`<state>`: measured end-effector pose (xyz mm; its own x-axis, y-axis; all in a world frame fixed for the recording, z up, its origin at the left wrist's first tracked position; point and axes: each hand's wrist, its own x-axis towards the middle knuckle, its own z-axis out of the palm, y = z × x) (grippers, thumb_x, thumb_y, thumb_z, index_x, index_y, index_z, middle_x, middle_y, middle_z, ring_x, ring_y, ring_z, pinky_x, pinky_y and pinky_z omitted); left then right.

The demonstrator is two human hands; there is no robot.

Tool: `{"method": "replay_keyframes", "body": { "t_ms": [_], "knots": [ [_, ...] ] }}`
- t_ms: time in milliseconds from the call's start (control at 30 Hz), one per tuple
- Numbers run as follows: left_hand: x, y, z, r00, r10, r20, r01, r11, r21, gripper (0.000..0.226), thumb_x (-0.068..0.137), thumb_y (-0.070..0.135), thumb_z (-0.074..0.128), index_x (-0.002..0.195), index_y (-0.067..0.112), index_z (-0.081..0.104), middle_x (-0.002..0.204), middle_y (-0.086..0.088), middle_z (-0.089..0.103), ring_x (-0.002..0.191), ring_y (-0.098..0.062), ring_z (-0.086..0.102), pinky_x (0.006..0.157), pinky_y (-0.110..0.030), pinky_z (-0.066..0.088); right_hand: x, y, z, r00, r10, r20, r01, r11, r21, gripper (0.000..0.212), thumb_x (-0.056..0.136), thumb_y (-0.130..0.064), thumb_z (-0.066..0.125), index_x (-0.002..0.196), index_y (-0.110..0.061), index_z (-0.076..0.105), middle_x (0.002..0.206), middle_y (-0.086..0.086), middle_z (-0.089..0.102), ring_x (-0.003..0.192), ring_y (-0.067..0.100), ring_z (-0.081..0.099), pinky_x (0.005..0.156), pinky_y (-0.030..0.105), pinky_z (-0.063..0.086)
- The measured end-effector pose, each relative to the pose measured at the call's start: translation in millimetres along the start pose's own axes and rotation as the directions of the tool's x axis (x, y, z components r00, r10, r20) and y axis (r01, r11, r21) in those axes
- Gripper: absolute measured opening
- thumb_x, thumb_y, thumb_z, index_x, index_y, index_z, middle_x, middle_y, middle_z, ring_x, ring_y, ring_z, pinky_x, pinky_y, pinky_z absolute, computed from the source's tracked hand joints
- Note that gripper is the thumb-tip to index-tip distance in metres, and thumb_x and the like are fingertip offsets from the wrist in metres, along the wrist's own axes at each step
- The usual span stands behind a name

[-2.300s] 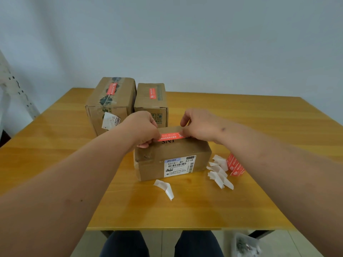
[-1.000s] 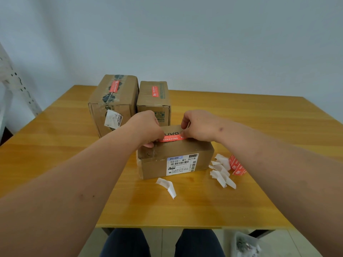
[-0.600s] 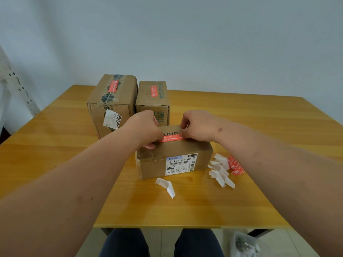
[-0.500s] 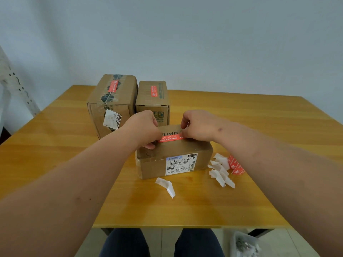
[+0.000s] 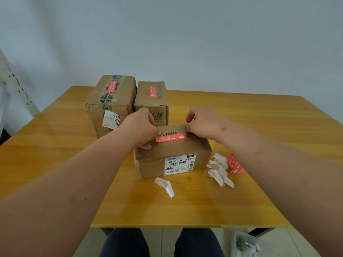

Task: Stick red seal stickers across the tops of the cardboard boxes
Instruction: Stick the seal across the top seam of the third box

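A low cardboard box (image 5: 174, 156) with a white shipping label sits in the middle of the wooden table (image 5: 55, 145). A red seal sticker (image 5: 170, 138) lies across its top. My left hand (image 5: 141, 128) presses the sticker's left end with curled fingers. My right hand (image 5: 202, 123) presses the right end, fingertips on the box top. Two taller boxes stand behind: the left one (image 5: 111, 101) and the right one (image 5: 151, 97), each with a red sticker on top.
White peeled backing strips (image 5: 219, 169) lie right of the near box, another strip (image 5: 165, 184) in front of it. A small stack of red stickers (image 5: 234, 164) rests beside my right forearm. A white perforated rack (image 5: 13, 82) stands at far left.
The sticker now lies flat on the box top, where 2.3 s ago it was at the front edge. Both hands stay at its ends. The view shifted slightly.
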<state>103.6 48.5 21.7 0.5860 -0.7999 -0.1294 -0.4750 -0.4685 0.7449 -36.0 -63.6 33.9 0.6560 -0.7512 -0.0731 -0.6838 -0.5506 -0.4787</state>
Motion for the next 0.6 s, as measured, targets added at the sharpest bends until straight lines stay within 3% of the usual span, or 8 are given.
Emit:
{"method": "replay_keyframes", "body": {
  "t_ms": [133, 233, 367, 500, 600],
  "knots": [
    [-1, 6, 2, 0.999, 0.014, 0.042, -0.017, 0.998, 0.061, 0.028, 0.086, 0.024, 0.07, 0.099, 0.013, 0.048, 0.077, -0.005, 0.056, 0.058, -0.015, 0.054, 0.058, -0.035, 0.059, -1, -6, 3, 0.999, 0.031, 0.039, -0.03, 0.999, -0.02, 0.041, 0.081, -0.043, 0.069, 0.11, -0.018, 0.055, 0.099, -0.002, 0.052, 0.093, 0.017, 0.052, 0.066, 0.027, 0.04],
    [2, 6, 2, 0.999, -0.019, 0.04, 0.016, 0.996, 0.084, 0.027, 0.085, 0.02, 0.072, 0.097, 0.015, 0.049, 0.083, -0.005, 0.055, 0.063, -0.017, 0.056, 0.055, -0.033, 0.059, 1, -6, 3, 0.999, 0.038, 0.039, -0.035, 0.998, -0.058, 0.035, 0.085, -0.031, 0.067, 0.114, -0.014, 0.057, 0.11, 0.003, 0.058, 0.1, 0.021, 0.054, 0.078, 0.03, 0.045],
    [4, -2, 0, 0.999, -0.031, 0.025, 0.03, 0.998, 0.05, 0.023, 0.087, 0.009, 0.067, 0.098, 0.021, 0.05, 0.093, -0.001, 0.052, 0.074, -0.018, 0.059, 0.045, -0.024, 0.054, 0, 0, -2, 0.998, 0.06, 0.036, -0.061, 0.997, 0.036, 0.027, 0.09, -0.012, 0.056, 0.117, -0.012, 0.059, 0.121, 0.006, 0.058, 0.108, 0.023, 0.053, 0.083, 0.03, 0.044],
    [-1, -5, 1, 0.997, 0.051, 0.052, -0.055, 0.995, 0.079, 0.025, 0.085, 0.022, 0.069, 0.101, 0.021, 0.049, 0.095, -0.003, 0.057, 0.068, -0.015, 0.059, 0.045, -0.022, 0.051, -3, -4, 4, 0.994, 0.045, 0.096, -0.05, 0.997, 0.054, 0.043, 0.076, -0.042, 0.074, 0.109, -0.021, 0.055, 0.1, -0.002, 0.056, 0.095, 0.018, 0.054, 0.073, 0.03, 0.042],
    [-4, -3, 1, 0.996, 0.054, 0.076, -0.065, 0.987, 0.15, 0.039, 0.078, 0.027, 0.078, 0.102, 0.02, 0.049, 0.091, -0.003, 0.058, 0.065, -0.016, 0.058, 0.047, -0.024, 0.05, -4, -6, 7, 0.994, 0.038, 0.101, -0.034, 0.999, -0.042, 0.054, 0.071, -0.05, 0.076, 0.112, -0.024, 0.053, 0.103, -0.003, 0.054, 0.094, 0.018, 0.054, 0.07, 0.03, 0.042]
  ]
}}
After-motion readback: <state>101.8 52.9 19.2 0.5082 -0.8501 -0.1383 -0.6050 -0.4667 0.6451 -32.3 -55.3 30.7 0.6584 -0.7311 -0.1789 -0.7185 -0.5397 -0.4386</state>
